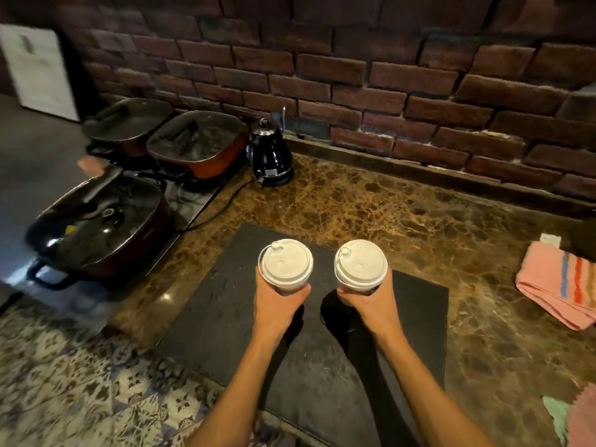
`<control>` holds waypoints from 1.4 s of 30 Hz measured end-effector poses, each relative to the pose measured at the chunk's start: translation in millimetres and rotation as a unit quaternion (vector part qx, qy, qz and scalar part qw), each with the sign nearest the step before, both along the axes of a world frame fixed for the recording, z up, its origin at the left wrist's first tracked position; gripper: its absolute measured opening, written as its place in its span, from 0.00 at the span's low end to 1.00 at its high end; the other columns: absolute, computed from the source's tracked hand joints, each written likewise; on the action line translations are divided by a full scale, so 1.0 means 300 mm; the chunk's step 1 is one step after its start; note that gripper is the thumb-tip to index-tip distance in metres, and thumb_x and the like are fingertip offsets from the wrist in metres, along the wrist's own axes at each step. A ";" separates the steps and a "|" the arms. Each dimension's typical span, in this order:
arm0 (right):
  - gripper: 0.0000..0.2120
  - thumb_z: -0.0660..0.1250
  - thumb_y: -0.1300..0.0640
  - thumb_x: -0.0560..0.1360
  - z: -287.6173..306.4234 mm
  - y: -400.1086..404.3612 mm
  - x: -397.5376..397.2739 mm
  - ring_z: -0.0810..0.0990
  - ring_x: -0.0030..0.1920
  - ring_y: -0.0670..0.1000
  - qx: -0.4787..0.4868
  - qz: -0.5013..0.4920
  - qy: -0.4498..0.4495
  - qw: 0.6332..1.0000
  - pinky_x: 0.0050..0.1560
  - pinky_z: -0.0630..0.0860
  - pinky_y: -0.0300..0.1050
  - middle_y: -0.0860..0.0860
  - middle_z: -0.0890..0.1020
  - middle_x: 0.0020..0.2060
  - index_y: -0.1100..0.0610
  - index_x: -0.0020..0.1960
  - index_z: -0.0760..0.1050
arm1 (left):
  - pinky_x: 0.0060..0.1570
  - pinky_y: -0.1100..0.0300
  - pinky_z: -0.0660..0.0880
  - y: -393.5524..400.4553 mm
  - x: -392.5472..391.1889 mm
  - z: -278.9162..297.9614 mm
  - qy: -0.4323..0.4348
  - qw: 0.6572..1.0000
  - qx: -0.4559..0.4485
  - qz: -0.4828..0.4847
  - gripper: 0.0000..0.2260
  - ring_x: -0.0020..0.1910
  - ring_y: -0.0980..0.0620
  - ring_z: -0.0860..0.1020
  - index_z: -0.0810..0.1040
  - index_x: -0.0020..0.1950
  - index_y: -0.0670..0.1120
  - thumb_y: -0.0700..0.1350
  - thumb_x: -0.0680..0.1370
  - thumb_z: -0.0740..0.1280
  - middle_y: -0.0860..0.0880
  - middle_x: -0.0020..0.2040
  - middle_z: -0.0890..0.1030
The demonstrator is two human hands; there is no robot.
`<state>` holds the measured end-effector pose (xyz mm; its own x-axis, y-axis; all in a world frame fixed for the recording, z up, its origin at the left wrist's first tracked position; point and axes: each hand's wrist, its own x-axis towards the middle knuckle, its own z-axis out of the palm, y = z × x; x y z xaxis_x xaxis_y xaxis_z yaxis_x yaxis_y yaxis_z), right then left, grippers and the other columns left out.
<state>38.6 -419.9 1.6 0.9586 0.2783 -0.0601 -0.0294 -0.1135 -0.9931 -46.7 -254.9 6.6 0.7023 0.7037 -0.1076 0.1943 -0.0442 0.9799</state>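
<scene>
Left hand (278,306) gripping left cup (286,265), right hand (375,301) gripping right cup (360,266). I see both upright, apart, over mat (222,304) by counter (387,204) front edge.

I see a black kettle (272,153) at the back edge of the brown marble counter (387,214), close under the brick wall (354,75). Three lidded pans (196,145) crowd the stove (193,201) at the counter's left edge. A dark mat (206,317) lies along the front edge, and a pink striped towel (554,285) sits near the right edge.
</scene>
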 end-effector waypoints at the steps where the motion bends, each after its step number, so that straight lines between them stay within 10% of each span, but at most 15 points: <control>1: 0.43 0.80 0.68 0.64 0.007 0.023 -0.009 0.72 0.60 0.31 0.006 0.020 -0.003 1.000 0.56 0.66 0.23 0.40 0.74 0.62 0.47 0.69 0.61 | 0.67 0.61 0.66 0.016 -0.029 0.012 -0.001 1.000 0.004 0.017 0.43 0.68 0.56 0.72 0.63 0.73 0.55 0.37 0.66 0.81 0.55 0.67 0.74; 10: 0.42 0.80 0.69 0.64 0.075 0.288 -0.205 0.73 0.57 0.26 0.027 0.191 -0.042 0.980 0.54 0.69 0.20 0.36 0.73 0.60 0.49 0.69 0.63 | 0.64 0.67 0.67 0.152 -0.393 0.078 -0.012 0.986 0.031 0.164 0.44 0.68 0.56 0.73 0.63 0.76 0.47 0.37 0.65 0.82 0.53 0.68 0.74; 19: 0.42 0.80 0.67 0.64 0.174 0.601 -0.642 0.76 0.56 0.30 0.033 0.331 -0.041 0.942 0.51 0.71 0.26 0.37 0.75 0.59 0.45 0.68 0.62 | 0.73 0.53 0.67 0.315 -0.938 0.177 -0.063 0.951 0.044 0.299 0.41 0.70 0.54 0.72 0.64 0.74 0.50 0.37 0.66 0.81 0.53 0.70 0.74; 29: 0.46 0.83 0.57 0.62 0.233 0.940 -1.427 0.74 0.65 0.46 0.035 0.477 -0.047 0.877 0.65 0.71 0.43 0.47 0.73 0.66 0.50 0.72 0.60 | 0.54 0.77 0.72 0.481 -1.785 0.209 -0.096 0.900 0.076 0.418 0.38 0.64 0.55 0.75 0.64 0.71 0.53 0.32 0.68 0.78 0.55 0.65 0.75; 36: 0.40 0.79 0.66 0.67 0.266 1.141 -1.987 0.72 0.63 0.46 0.041 0.586 -0.057 0.808 0.50 0.71 0.23 0.47 0.72 0.63 0.47 0.68 0.59 | 0.65 0.51 0.76 0.524 -2.345 0.229 -0.103 0.840 0.089 0.525 0.38 0.64 0.58 0.76 0.67 0.71 0.55 0.36 0.67 0.80 0.59 0.64 0.76; 42: 0.40 0.80 0.65 0.66 0.291 1.286 -2.437 0.75 0.55 0.33 0.052 0.673 -0.046 0.736 0.48 0.72 0.21 0.36 0.74 0.57 0.49 0.69 0.63 | 0.58 0.67 0.75 0.489 -2.733 0.236 -0.083 0.769 0.101 0.626 0.42 0.64 0.59 0.76 0.67 0.73 0.52 0.48 0.61 0.79 0.55 0.66 0.76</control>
